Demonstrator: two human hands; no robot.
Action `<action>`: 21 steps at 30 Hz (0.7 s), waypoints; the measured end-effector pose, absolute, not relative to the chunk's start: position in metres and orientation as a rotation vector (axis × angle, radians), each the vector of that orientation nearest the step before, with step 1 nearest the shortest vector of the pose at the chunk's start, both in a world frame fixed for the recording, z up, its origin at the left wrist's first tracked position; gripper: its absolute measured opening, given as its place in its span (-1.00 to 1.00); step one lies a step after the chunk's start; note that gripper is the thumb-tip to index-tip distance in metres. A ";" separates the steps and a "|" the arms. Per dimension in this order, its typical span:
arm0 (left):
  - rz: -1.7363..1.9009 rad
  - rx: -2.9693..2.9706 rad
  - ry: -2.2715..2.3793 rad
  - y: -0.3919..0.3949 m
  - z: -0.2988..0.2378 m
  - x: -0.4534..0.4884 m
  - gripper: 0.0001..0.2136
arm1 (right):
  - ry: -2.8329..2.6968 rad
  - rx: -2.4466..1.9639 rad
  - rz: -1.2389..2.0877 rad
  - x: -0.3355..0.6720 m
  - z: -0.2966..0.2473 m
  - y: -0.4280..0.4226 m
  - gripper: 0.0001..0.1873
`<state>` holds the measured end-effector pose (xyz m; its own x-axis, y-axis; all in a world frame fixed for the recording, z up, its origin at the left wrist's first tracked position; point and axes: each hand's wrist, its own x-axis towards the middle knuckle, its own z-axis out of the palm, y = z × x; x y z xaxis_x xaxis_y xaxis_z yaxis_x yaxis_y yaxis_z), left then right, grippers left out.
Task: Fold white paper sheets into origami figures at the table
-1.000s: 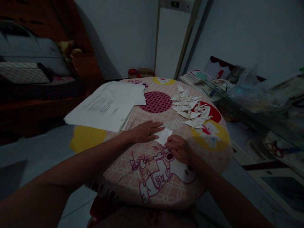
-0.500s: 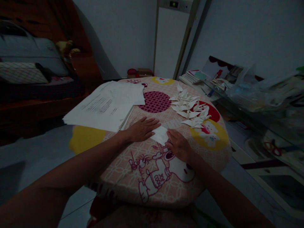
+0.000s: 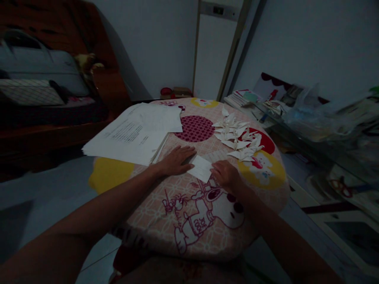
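Observation:
A small folded square of white paper [image 3: 201,168] lies on the patterned tablecloth [image 3: 154,209] between my hands. My left hand [image 3: 177,161] rests flat with its fingers stretched out, its thumb at the paper's left edge. At the paper's right side my right hand [image 3: 226,174] has its fingers curled, with the thumb and fingertips pinching the corner. Beyond, toward the right, lies a cluster of several folded paper cranes [image 3: 237,134]. A stack of printed sheets [image 3: 127,134] sits on the table to the left of my left hand.
Along the right runs a glass-topped cabinet [image 3: 299,138] with a plastic bag [image 3: 314,114], papers and books [image 3: 242,96]. On the left, a wooden bench [image 3: 109,85] carries a grey bag [image 3: 38,65]. A tall white appliance [image 3: 214,51] stands at the back.
My right hand has curled its fingers and shifted slightly right, uncovering more of the paper square. My left hand stays nearly where it was. The view has moved slightly.

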<state>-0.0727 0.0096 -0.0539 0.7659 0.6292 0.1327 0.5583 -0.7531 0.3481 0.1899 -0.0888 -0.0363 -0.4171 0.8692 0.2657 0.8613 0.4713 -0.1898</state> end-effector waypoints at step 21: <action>0.647 2.546 1.097 -0.014 -0.050 -0.021 -0.66 | -2.243 -1.685 0.368 0.178 -0.034 -0.049 -0.80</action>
<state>-0.0207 -0.0139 -0.0501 0.6083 0.7403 0.2862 0.6083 -0.6665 0.4311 0.1784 -0.0491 -0.0336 -0.2597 0.9612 0.0924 0.8814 0.2751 -0.3839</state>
